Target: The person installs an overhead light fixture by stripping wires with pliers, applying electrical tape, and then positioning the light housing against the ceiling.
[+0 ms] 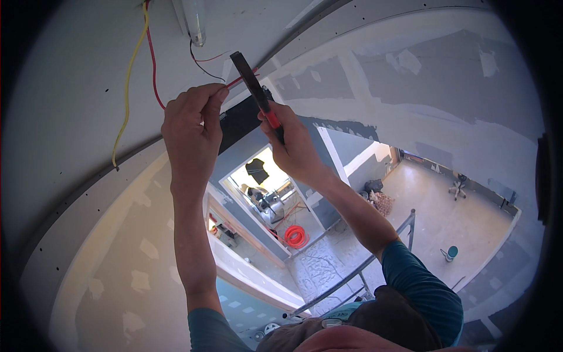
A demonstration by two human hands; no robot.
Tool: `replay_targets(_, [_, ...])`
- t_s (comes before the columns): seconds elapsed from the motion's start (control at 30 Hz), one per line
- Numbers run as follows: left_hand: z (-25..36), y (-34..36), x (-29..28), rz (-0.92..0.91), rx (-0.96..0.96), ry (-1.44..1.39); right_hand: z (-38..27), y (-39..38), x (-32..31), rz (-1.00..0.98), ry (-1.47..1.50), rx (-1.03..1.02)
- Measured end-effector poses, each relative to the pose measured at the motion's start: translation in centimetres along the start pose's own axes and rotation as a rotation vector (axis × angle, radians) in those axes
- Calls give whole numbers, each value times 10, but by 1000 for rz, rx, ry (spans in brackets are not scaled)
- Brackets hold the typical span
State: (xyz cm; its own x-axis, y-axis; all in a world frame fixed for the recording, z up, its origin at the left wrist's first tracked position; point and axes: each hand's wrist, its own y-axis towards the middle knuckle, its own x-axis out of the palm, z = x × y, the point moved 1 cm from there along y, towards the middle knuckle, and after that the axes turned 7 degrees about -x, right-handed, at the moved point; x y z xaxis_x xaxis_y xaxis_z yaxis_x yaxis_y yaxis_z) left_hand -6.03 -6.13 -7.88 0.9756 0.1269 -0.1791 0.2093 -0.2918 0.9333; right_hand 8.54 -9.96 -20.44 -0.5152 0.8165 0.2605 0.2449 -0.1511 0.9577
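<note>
My left hand (192,132), raised at the ceiling, pinches a red wire (235,81) between thumb and fingers. My right hand (290,144) grips a black and red hand tool (252,79), probably pliers, whose dark head is across the red wire just right of my left fingertips. A yellow wire (127,105) and another red length (153,58) hang from the ceiling to the left. Above my hands, thin black and red wires (203,69) dangle beside a clear tube fitting (196,26).
Below me are a metal scaffold rail (358,270), an orange coiled hose (296,236) by a doorway, bags (380,202), an office chair base (458,188) and a small teal container (451,252). Patched plasterboard walls (141,252) surround me, with a dark ceiling edge (61,196).
</note>
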Motion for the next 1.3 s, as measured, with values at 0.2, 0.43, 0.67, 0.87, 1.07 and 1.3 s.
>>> replay_targets(0.2, [-3,3,-5,-66,62,133,-2,-3,1,15,-64,-18])
replay_targets(0.43, [-18,-1,-13,-258,319,407,-25,-6,-14,-381,228,688])
replay_targets(0.67, [-25,-5,-19,-315,511,533,-52,39,-50,-735,507,1098])
replay_targets(0.87, [1,1,-19,-220,240,128,-12,-14,-31,-385,-79,446])
replay_targets(1.07, [35,7,-38,-480,-267,-459,41,48,8,175,153,-333])
replay_targets(1.3, [32,18,-39,-516,-258,-610,37,89,4,136,256,-592])
